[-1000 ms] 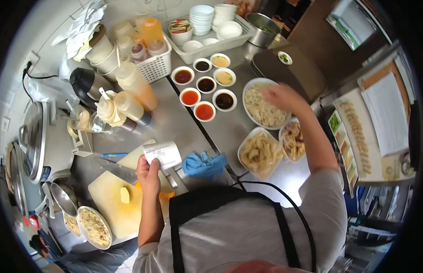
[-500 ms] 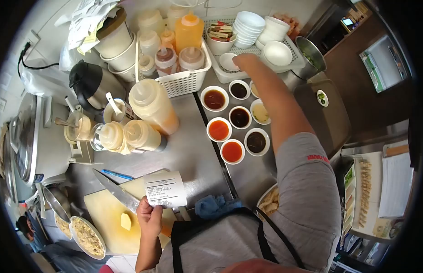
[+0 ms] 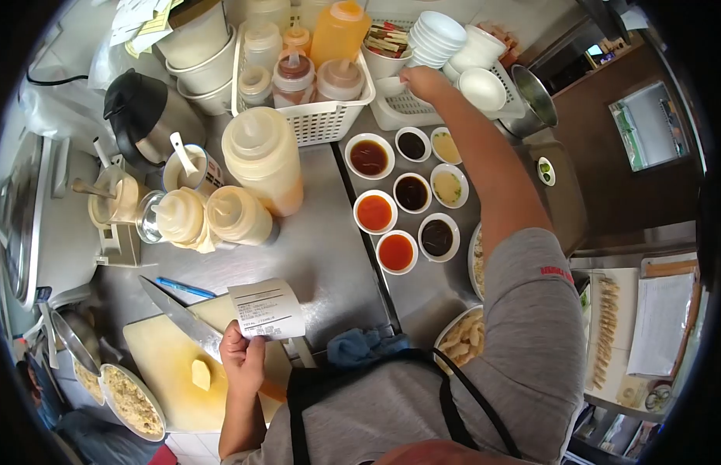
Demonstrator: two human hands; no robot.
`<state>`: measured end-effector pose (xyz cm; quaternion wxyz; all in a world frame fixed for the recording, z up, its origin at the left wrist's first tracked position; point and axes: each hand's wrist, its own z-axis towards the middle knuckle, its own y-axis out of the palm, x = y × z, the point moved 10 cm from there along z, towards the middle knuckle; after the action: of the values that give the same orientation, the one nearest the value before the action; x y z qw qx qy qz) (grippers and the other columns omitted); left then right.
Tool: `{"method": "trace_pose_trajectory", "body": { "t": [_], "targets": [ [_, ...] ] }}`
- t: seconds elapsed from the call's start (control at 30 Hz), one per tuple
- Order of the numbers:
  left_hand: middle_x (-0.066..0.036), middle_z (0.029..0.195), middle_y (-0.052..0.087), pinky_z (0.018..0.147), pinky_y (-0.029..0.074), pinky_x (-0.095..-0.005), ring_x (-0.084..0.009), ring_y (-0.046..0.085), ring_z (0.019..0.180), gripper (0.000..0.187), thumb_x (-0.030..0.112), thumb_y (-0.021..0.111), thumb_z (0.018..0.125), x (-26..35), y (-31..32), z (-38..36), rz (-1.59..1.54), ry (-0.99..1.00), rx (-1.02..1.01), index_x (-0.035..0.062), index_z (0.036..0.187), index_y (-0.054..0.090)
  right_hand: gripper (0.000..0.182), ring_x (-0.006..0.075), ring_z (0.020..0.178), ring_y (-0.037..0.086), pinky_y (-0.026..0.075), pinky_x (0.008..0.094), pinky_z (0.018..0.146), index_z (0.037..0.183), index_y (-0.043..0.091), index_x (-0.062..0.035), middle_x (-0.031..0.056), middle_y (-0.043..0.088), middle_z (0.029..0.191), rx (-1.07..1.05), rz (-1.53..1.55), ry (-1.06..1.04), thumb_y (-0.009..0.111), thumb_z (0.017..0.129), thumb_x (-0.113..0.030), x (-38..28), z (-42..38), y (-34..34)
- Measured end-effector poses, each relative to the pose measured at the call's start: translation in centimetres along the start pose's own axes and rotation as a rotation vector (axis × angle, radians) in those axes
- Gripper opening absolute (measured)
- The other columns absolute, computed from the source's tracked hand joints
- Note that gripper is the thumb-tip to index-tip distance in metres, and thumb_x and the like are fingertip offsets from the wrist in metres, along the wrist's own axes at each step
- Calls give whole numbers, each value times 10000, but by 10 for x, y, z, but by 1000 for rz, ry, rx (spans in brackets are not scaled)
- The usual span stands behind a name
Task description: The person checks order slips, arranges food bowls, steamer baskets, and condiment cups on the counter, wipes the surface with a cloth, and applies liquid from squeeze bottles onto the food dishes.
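My left hand (image 3: 243, 358) pinches a printed paper receipt (image 3: 266, 310) above the cutting board (image 3: 163, 333). Under it lie a large knife (image 3: 181, 316) and a small yellow piece of food (image 3: 201, 375) on the board. My right hand (image 3: 427, 82) reaches to the back, its fingers closed on the rim of a small white bowl (image 3: 391, 87) at the white plastic basket (image 3: 395, 116). Just in front stand several small bowls of sauce, among them a brown one (image 3: 369, 157), a red-orange one (image 3: 374, 212) and a pale one with green bits (image 3: 450, 187).
Squeeze bottles (image 3: 261, 159) stand left of centre, with more in a white basket (image 3: 322, 124). A thermal jug (image 3: 155, 116) is behind them. Stacked white bowls (image 3: 438, 35) sit at the back. A blue cloth (image 3: 362, 346) lies by my apron, near a dish of fried pieces (image 3: 463, 341).
The small white bowl at my right hand has tipped up from lying flat. The view has shifted slightly, and my left hand still holds the receipt.
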<state>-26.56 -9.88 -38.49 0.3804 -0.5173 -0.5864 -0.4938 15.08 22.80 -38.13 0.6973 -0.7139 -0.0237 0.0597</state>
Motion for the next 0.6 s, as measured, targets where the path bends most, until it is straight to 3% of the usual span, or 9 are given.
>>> {"method": "trace_pose_trajectory", "body": {
  "t": [0.1, 0.27, 0.4, 0.53, 0.6],
  "targets": [
    [-61, 865, 555, 705, 425, -246, -109, 525, 764, 211, -15, 413, 737, -7, -3, -2, 19, 29, -59, -1, 939, 471, 109, 244, 661, 553, 425, 343, 613, 759, 569, -81, 111, 582, 723, 84, 94, -28, 500, 676, -87, 4, -1, -11],
    [-55, 846, 546, 699, 405, -223, -86, 502, 744, 177, -50, 401, 734, 0, 4, -1, -3, 23, -31, -3, 893, 463, 145, 182, 605, 547, 436, 305, 564, 789, 581, -85, 77, 574, 653, 171, 289, 69, 563, 648, -107, 34, -34, -79],
    [-55, 844, 541, 720, 391, -221, -84, 494, 754, 174, -54, 396, 734, 7, 5, -1, -13, 65, -27, -10, 889, 463, 157, 114, 520, 509, 418, 257, 441, 763, 557, -45, 38, 532, 623, 299, 444, 203, 592, 624, -108, 47, -126, -171],
    [-48, 841, 538, 713, 393, -220, -82, 491, 745, 167, -37, 404, 742, 11, 13, 0, 15, 74, -36, -7, 895, 462, 167, 117, 521, 505, 407, 237, 405, 759, 521, -75, 28, 518, 626, 60, 655, 472, 590, 618, -133, 82, -195, -139],
    [-45, 838, 537, 705, 392, -214, -77, 487, 737, 160, -36, 408, 745, 10, 19, -1, 20, 66, -73, -4, 892, 461, 185, 127, 512, 512, 436, 266, 409, 756, 530, -45, 36, 522, 636, -52, 559, 603, 597, 597, -111, 102, -212, -100]
  ]
}}
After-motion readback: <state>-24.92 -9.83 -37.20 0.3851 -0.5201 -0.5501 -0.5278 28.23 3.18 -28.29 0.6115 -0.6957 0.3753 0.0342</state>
